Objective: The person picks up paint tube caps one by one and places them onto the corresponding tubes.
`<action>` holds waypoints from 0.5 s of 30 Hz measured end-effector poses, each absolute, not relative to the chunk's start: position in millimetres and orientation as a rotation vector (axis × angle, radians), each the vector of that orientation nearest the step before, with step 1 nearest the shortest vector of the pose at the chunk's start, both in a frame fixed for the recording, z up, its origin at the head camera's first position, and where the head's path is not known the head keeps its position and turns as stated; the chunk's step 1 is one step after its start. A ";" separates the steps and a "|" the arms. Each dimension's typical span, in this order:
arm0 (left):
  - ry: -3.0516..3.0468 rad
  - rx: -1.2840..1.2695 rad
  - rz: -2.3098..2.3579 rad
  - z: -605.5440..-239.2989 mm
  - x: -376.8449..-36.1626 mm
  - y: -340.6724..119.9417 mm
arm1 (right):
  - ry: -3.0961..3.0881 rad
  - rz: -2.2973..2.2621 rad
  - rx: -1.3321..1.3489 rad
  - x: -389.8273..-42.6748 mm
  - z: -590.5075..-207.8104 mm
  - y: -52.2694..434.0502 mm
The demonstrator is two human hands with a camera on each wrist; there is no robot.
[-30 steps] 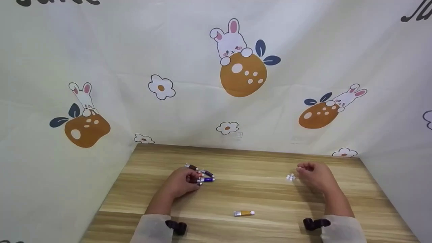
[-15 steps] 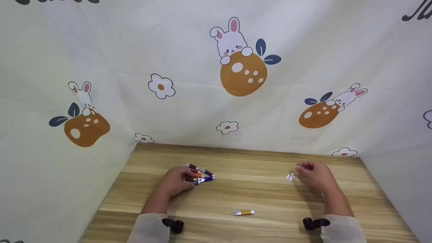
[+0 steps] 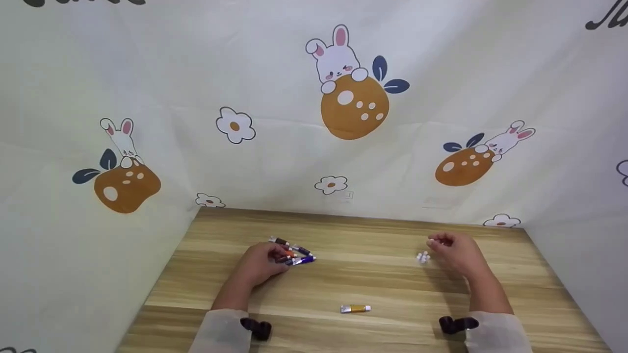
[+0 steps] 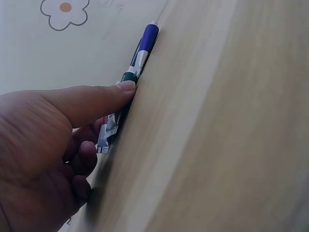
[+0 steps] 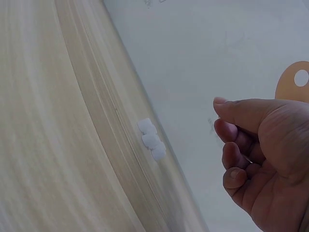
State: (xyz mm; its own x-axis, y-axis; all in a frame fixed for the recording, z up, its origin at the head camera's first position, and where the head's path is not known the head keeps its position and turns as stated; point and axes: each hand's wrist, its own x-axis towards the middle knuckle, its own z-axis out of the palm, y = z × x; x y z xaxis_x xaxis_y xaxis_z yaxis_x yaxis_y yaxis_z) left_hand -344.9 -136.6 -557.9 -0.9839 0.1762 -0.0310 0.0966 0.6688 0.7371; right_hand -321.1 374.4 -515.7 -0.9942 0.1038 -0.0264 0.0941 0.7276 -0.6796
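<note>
The blue tube (image 3: 305,260) looks partly metallic, the tabletop (image 3: 382,274) wood-grained.

Wall cloth (image 3: 274,59), upper right: dark script "Ju" (image 3: 596,24), cut by frame edge | upper left: dark lettering (image 3: 34,2), only letter bottoms showing, unreadable | lower middle: faint small marks (image 3: 348,195), illegible

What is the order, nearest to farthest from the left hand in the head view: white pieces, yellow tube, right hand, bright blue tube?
1. Bright blue tube: beside the left hand.
2. Yellow tube: rightward, toward the camera.
3. White pieces: farther right.
4. Right hand: just right of them.
</note>
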 end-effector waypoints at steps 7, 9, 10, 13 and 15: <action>2.739 0.256 1.268 -561.6 -346.0 -133.9 | -2.905 1.112 -0.140 -321.5 -513.9 372.1; 2.740 0.269 1.268 -561.4 -346.1 -133.3 | -2.904 1.115 -0.139 -321.6 -512.3 371.5; 2.742 0.280 1.266 -561.3 -346.2 -133.0 | -2.901 1.127 -0.142 -321.6 -511.4 371.0; 2.744 0.307 1.281 -560.8 -346.3 -132.6 | -2.890 1.155 -0.140 -321.4 -508.6 369.0; 2.747 0.327 1.296 -560.3 -345.8 -132.6 | -2.881 1.158 -0.132 -320.9 -506.8 367.3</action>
State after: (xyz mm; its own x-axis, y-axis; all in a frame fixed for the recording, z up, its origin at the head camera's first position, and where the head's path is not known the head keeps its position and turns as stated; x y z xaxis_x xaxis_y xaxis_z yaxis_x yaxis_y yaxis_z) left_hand -345.8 -132.6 -560.3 -0.9734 0.2290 0.0124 0.1552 0.6180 0.7707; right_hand -320.9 367.3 -506.8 -0.9959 0.0909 -0.0005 0.0659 0.7187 -0.6922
